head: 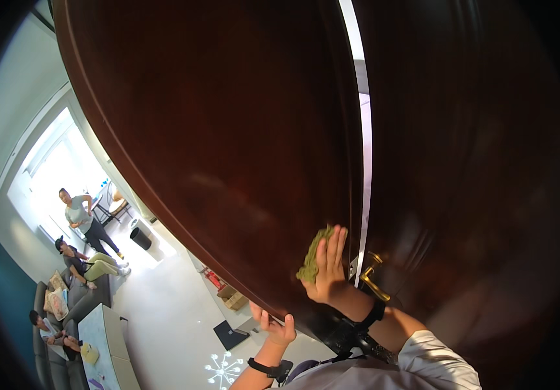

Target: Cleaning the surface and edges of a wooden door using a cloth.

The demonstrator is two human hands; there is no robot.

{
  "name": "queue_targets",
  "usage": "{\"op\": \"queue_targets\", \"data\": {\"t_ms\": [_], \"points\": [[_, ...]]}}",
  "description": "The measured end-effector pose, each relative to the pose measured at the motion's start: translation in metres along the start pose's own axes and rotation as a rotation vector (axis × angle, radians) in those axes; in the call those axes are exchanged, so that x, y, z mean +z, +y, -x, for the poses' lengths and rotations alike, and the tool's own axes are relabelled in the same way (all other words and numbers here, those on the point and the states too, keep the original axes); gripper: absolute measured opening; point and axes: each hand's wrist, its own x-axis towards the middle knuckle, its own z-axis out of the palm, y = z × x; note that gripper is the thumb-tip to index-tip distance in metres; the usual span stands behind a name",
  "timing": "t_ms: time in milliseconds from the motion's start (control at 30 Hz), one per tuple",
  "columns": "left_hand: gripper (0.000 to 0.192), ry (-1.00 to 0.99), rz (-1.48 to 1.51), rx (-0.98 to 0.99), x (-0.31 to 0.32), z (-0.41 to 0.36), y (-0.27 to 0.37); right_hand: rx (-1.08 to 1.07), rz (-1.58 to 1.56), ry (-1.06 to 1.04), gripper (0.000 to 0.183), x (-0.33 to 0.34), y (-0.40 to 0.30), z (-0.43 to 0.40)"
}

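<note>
Before me stands a dark reddish-brown door panel (212, 146), glossy and bent by the lens. My right hand (327, 278) lies flat with spread fingers over a crumpled green cloth (313, 258) and presses it to the panel near its right edge. My left hand (276, 329) grips the panel's left edge, low down, with part of its fingers hidden behind it. A bright narrow gap separates this panel from a second dark panel (455, 170). A brass lever handle (375, 282) sits just right of my right wrist.
Behind the left edge is a room with a pale floor (158, 312). One person (79, 214) stands by a window; two others sit on a grey sofa (73, 292). There are a marble-topped table (97, 331), a black bin (140, 239), a cardboard box (231, 297) and a dark flat square (230, 335).
</note>
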Motion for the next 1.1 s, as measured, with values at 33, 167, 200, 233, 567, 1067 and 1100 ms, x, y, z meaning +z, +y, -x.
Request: {"op": "queue_targets", "data": {"t_ms": [33,167,200,233,567,1067,1100], "points": [[0.074,0.000,-0.010,0.002,-0.001,-0.002,0.002,0.025,0.008,0.010,0.088,-0.010,-0.003,-0.024],[0.069,-0.024,-0.006,-0.073,-0.009,-0.009,0.011,-0.024,-0.005,0.146,0.083,-0.049,-0.009,-0.110],[0.070,-0.048,-0.018,-0.066,-0.011,-0.008,0.010,-0.053,0.002,0.156,0.084,-0.055,-0.008,-0.126],[0.070,-0.073,-0.030,-0.058,-0.013,-0.008,0.008,-0.082,0.007,0.167,0.085,-0.060,-0.008,-0.141],[0.098,-0.237,0.001,0.064,-0.014,-0.020,0.006,-0.125,0.103,0.245,0.077,-0.099,-0.019,-0.243],[0.072,-0.602,0.014,-0.069,-0.073,0.019,0.000,-0.209,0.047,0.421,0.063,-0.126,-0.010,-0.307],[0.066,-0.668,0.051,-0.141,-0.083,0.022,0.002,-0.205,0.018,0.405,0.062,-0.126,-0.011,-0.303]]}}
